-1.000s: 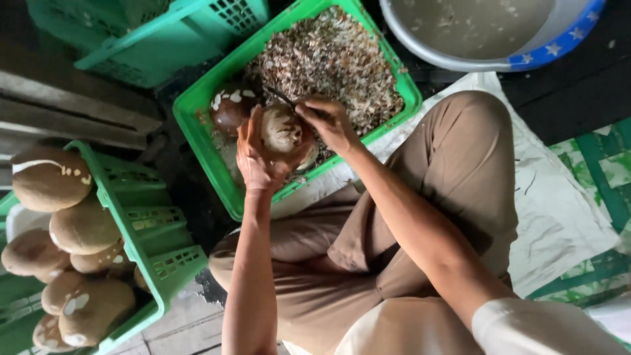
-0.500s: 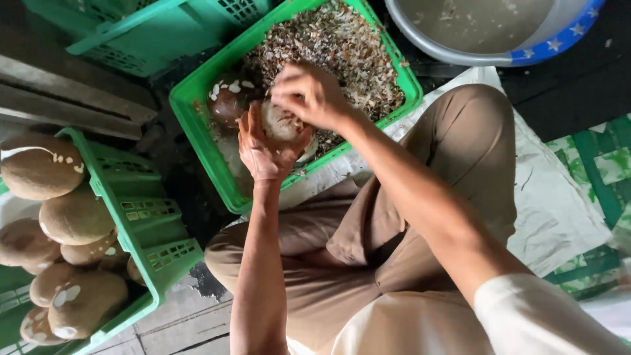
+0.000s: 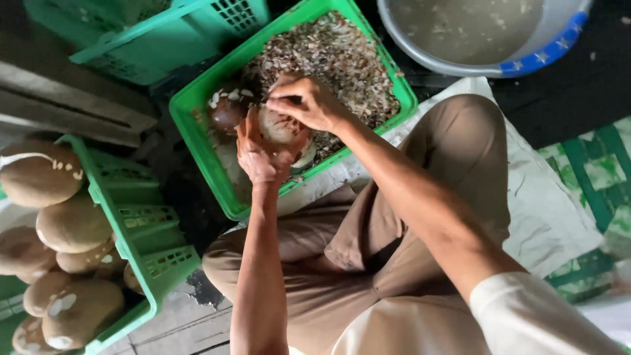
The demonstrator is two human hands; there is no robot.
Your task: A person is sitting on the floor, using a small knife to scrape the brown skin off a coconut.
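Observation:
My left hand [image 3: 257,156] cups a round, partly peeled coconut [image 3: 276,125] from below, over a green plastic crate [image 3: 197,125]. My right hand [image 3: 307,102] sits on top of the coconut, closed around a small dark tool whose tip [image 3: 266,100] touches the shell. Whether it is a blade cannot be told. A darker brown coconut [image 3: 228,112] lies in the crate just left of my hands. The crate's far half is full of brown and white peel shavings [image 3: 328,52].
At the left, a second green crate [image 3: 141,227] holds several brown coconuts [image 3: 39,172]. A teal crate [image 3: 164,33] stands at the top left, and a grey basin with a blue rim [image 3: 486,33] at the top right. My knees in tan trousers [image 3: 460,151] rest on a white sack.
My right hand has moved from the coconut's right side across its top to the upper left. The left hand keeps holding the coconut in the same place.

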